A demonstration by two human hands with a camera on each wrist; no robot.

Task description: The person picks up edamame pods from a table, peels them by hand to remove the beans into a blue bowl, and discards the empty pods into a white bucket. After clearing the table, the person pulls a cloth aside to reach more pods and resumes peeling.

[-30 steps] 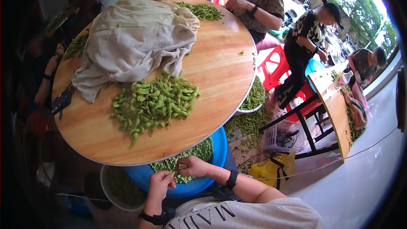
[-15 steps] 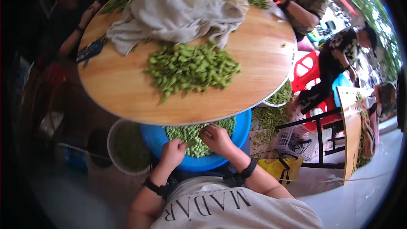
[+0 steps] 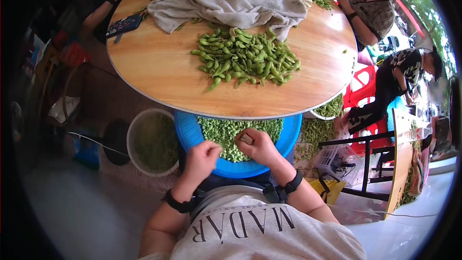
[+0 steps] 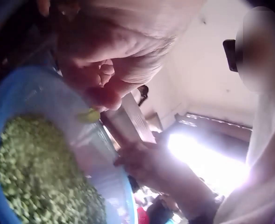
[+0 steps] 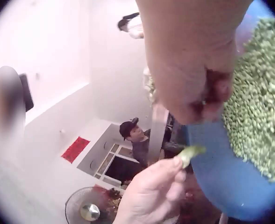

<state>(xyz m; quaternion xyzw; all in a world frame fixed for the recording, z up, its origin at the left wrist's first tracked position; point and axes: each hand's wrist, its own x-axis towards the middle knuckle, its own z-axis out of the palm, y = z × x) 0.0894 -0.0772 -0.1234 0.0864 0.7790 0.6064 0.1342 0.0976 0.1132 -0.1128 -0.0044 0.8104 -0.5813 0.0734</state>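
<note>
By a shirt point(image 3: 255, 245) reading "MADÁR", the left hand point(image 3: 201, 160) pinches a pod point(image 5: 190, 154); the right hand point(image 3: 261, 148) curls, contents unclear.

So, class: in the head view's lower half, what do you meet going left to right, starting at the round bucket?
Round bucket, left grip, right grip, yellow bag, small wooden tabletop.

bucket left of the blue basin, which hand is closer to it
Left. The left hand is over the left side of the blue basin, just right of the bucket and apart from it; the right hand is farther off, over the basin's right side.
</note>
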